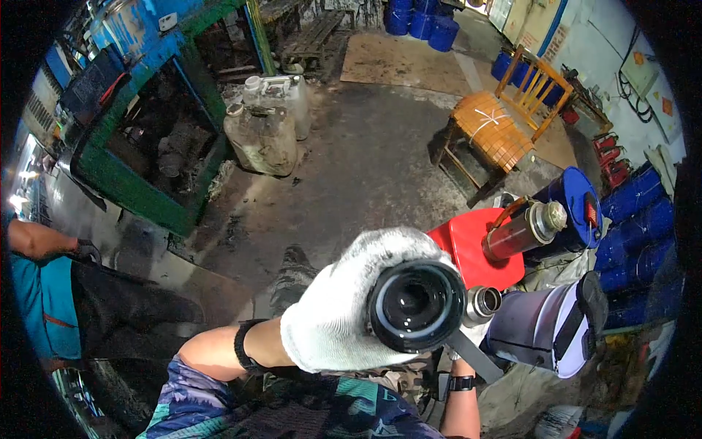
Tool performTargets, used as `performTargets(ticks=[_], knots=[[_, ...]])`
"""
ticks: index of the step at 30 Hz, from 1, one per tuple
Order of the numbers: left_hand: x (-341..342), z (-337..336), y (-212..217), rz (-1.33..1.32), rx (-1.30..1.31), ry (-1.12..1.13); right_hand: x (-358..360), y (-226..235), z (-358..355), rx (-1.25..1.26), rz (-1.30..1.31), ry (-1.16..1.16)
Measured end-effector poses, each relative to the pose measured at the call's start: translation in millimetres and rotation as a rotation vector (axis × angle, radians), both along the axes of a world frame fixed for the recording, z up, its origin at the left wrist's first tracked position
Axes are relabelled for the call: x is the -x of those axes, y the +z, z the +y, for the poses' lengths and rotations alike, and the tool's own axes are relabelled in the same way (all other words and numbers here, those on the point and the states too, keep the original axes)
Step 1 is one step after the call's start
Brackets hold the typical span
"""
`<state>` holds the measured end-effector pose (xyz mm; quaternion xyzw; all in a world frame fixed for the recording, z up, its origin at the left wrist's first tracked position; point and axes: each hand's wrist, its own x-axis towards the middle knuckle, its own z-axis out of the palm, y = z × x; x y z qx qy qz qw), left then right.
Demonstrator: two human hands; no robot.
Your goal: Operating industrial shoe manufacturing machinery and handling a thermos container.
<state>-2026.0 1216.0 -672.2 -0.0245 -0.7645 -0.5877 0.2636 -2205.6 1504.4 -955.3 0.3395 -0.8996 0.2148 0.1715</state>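
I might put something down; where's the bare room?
Widest patch: the dark floor between the plastic jerrycans and the wooden chair. The brown sheet by the far blue barrels looks bare too. On the right it's crowded: a flask on the red stool, a blue drum beside.

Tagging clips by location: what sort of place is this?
Most likely an industrial workshop or small factory floor: there's a heavy green machine frame, grimy plastic jugs on a stained floor, and blue drums at the back. What it makes, I can't tell.
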Motion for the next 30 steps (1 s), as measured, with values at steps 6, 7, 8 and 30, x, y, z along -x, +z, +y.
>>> performTargets(ticks=[6, 7, 8, 30], knots=[[4.1, -15.0, 26.7, 0.018, -0.05, -0.262, -0.1, 6.0, -6.2, -0.026, 0.013, -0.017], [5.2, -12.6, 32.4, 0.031, 0.013, -0.265, 1.3, 2.8, -4.6, -0.004, 0.015, -0.009], [7.3, -8.7, 30.0, 0.07, 0.044, -0.286, 2.3, -1.2, -2.5, 0.0, 0.016, -0.012], [8.9, 37.1, 143.0, 1.115, 0.699, -0.068, -32.3, 27.2, 12.1, 0.488, -0.325, 0.035]])
